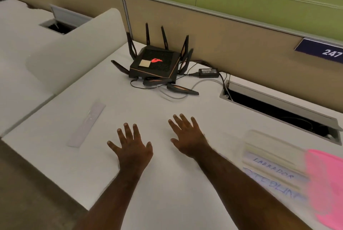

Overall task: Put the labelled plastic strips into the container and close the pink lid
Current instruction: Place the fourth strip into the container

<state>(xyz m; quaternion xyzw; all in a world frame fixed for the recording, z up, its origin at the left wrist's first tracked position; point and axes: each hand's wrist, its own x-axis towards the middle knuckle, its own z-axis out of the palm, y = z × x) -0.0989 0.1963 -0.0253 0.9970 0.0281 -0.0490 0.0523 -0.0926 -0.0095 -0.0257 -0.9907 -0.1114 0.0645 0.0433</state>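
A clear plastic container (259, 138) sits at the right of the white desk, blurred, with labelled plastic strips (272, 168) in it; one label reads LABRADOR. Its pink lid (326, 183) lies open to the right of it. A single pale strip (87, 124) lies flat on the desk at the left. My left hand (131, 146) and my right hand (187, 135) are spread flat over the middle of the desk, fingers apart, holding nothing. The loose strip is left of my left hand, apart from it.
A black router (156, 64) with several antennas stands at the back, with its power brick (208, 72) and cables. An open cable hatch (278, 111) cuts into the desk at the back right. A white divider (74, 51) rises at the left.
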